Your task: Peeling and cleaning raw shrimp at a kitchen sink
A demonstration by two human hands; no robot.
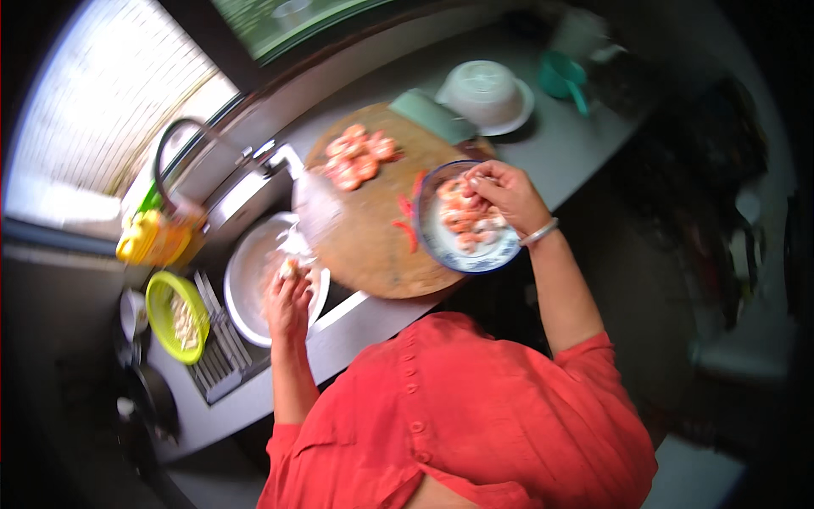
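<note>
My left hand point(289, 305) is raised over a white basin point(238, 318) in the sink. Its fingertips close on a small pale piece point(289, 270), too blurred to name for sure. Above a blue-rimmed white bowl point(474, 262) is my right hand point(505, 194), its fingers pinched together; whether anything is between them cannot be made out. Several orange-pink shrimp point(461, 213) lie in that bowl, which overlaps the right edge of a round wooden cutting board point(362, 248). A cluster of shrimp point(356, 158) rests on the board's far side, and red chili pieces point(407, 232) lie beside the bowl.
A pale green flat object point(432, 114) lies across the board's far edge, near an upturned white bowl point(483, 92) and a green dipper point(559, 75). To the left are a faucet point(257, 153), a yellow container point(152, 237) and a yellow-green colander point(162, 312) holding pale pieces.
</note>
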